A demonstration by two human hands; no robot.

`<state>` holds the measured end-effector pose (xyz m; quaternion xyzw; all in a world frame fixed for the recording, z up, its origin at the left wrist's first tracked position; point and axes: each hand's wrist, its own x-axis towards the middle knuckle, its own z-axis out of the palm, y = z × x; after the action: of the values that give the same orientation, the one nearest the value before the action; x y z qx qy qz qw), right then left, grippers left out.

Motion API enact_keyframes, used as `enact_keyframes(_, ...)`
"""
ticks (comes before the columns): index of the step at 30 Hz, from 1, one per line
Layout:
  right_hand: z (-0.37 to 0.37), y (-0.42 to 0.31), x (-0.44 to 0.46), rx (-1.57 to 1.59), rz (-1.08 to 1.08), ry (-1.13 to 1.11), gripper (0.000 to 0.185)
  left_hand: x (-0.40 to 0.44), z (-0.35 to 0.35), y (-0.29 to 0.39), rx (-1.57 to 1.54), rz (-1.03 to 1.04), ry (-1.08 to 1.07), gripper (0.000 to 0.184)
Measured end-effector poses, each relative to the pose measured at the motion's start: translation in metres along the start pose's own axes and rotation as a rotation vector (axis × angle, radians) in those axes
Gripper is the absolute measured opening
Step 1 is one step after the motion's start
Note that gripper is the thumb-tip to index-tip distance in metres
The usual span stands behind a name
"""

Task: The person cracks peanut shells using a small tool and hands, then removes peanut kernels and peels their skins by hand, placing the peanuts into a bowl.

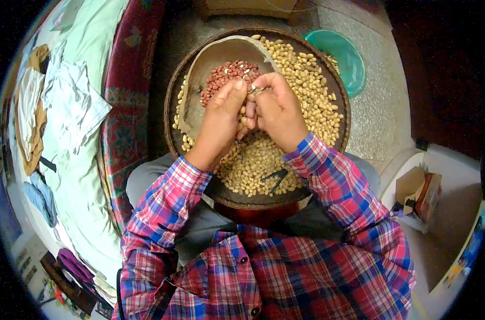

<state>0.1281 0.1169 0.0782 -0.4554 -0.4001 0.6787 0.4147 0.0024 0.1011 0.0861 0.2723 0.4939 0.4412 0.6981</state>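
Note:
My left hand (220, 114) and my right hand (281, 109) meet over a round dark tray (173, 80). Both are closed, thumbs and fingertips pinched around a small peanut (256, 89), mostly covered by the fingers. A few more unshelled peanuts show between the curled fingers of my left hand. Just beyond my hands lies a pale, worn bowl (191, 106) holding red-skinned peanut kernels (229, 74). Unshelled peanuts (311, 90) cover much of the tray to the right and near side. On them rests a small black tool (275, 178) with two arms; its exact kind is unclear.
A green basin (349, 64) with some shells stands on the floor behind the tray at right. To the left is a bed (82, 176) with clothes on it. A pale container (455, 213) holding a cardboard box (413, 186) sits at right.

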Motion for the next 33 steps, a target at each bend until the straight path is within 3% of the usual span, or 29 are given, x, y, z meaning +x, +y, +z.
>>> enact_keyframes(6, -0.006, -0.010, 0.004, 0.038, 0.015, -0.080, 0.010, 0.002, -0.007, 0.011, 0.114, -0.025, -0.041, 0.024)
enact_keyframes(8, -0.012, -0.012, 0.010, -0.810, -0.694, 0.021, 0.011, 0.007, -0.015, 0.013, 0.964, 0.643, -0.004, 0.018)
enact_keyframes(9, -0.014, -0.009, 0.012, -0.811, -0.695, 0.026, 0.011, -0.002, -0.005, 0.024, 1.059, 0.578, 0.045, 0.013)
enact_keyframes(10, -0.016, -0.003, 0.014, -0.795, -0.688, 0.060, 0.012, 0.001, -0.008, 0.021, 1.059, 0.579, 0.040, 0.013)
enact_keyframes(12, -0.018, -0.001, 0.012, -0.777, -0.680, 0.092, 0.012, 0.007, -0.018, 0.015, 1.178, 0.809, 0.087, 0.014)
enact_keyframes(14, -0.015, -0.009, 0.010, -0.569, -0.433, 0.085, 0.014, 0.006, -0.020, 0.017, 1.192, 0.821, 0.068, 0.016)
enact_keyframes(15, -0.016, -0.007, 0.011, -0.568, -0.433, 0.087, 0.014, 0.004, -0.016, 0.021, 1.121, 0.741, 0.065, 0.019)
enact_keyframes(16, -0.019, -0.004, 0.013, -0.420, -0.264, 0.056, 0.014, 0.003, -0.013, 0.023, 1.050, 0.661, 0.060, 0.022)
enact_keyframes(17, -0.021, -0.003, 0.014, -0.270, -0.096, 0.025, 0.013, 0.003, -0.011, 0.023, 1.050, 0.661, 0.057, 0.022)
enact_keyframes(18, -0.022, -0.004, 0.012, -0.269, -0.096, 0.028, 0.013, 0.003, -0.009, 0.021, 1.025, 0.733, 0.058, 0.019)
enact_keyframes(20, -0.025, -0.009, 0.012, 0.170, 0.126, -0.112, 0.011, 0.004, -0.008, 0.021, 1.000, 0.805, 0.058, 0.016)
enact_keyframes(23, -0.023, -0.010, 0.012, 0.127, 0.076, -0.096, 0.011, 0.005, -0.010, 0.020, 1.040, 0.848, 0.075, 0.015)
enact_keyframes(25, -0.024, -0.010, 0.011, 0.151, 0.049, -0.070, 0.011, 0.006, -0.015, 0.019, 1.307, 0.858, 0.149, 0.014)
enact_keyframes(33, -0.022, -0.014, 0.009, 0.161, 0.052, -0.037, 0.014, 0.004, -0.018, 0.025, 1.187, 0.683, 0.106, 0.015)
